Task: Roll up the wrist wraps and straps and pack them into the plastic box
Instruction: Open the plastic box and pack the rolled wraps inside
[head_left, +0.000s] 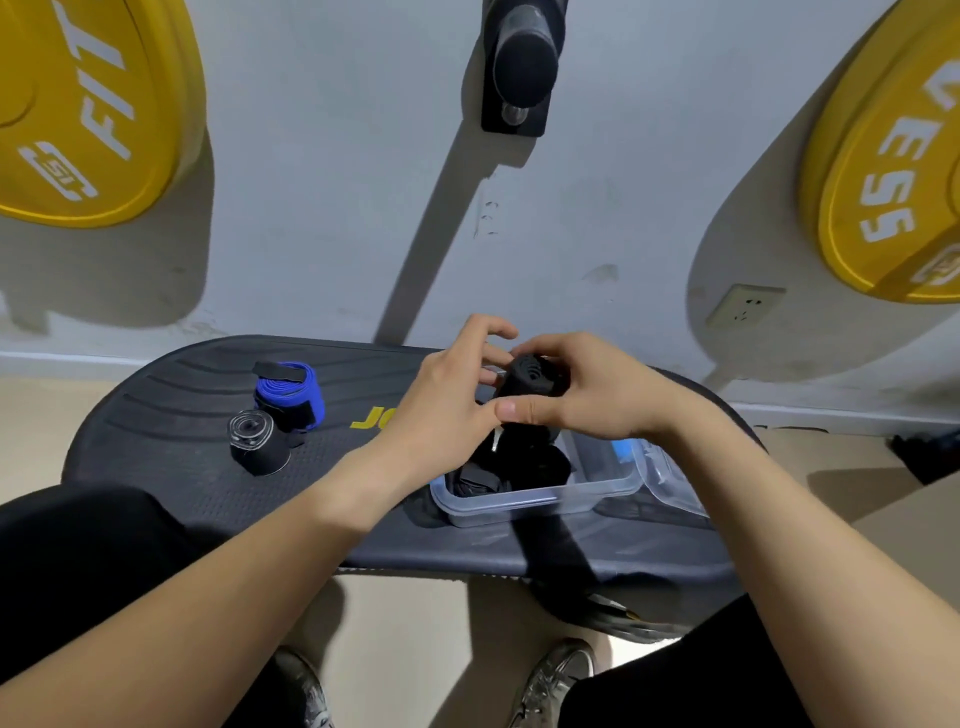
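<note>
A: Start far left of the plastic box. What's there?

B: A yellow weight plate hangs on the wall, up and left of the box. Below it, on the dark table, two finished rolls sit well to the left of the box: a blue wrist wrap lying on its side, and just in front of it, touching, a black rolled wrap standing on end.

A: And the hands?

B: Both meet just above the box's far edge. The left hand has its thumb and fingers curled in, the grip closed against the left side of a black strap roll. The right hand is clamped on the same roll, fingers over its top and thumb pressed across the front. A loose tail of that strap hangs down from the roll into the box.

A: What about the box itself?

B: The plastic box is clear, sitting on the table near its front edge. Black straps already packed lie in its left half; something blue shows at its right end, too hidden to name. A clear lid lies tilted against the box's right side.

A: Farther right?

B: A wall socket above and right of the box, then a second yellow plate at the edge.
</note>
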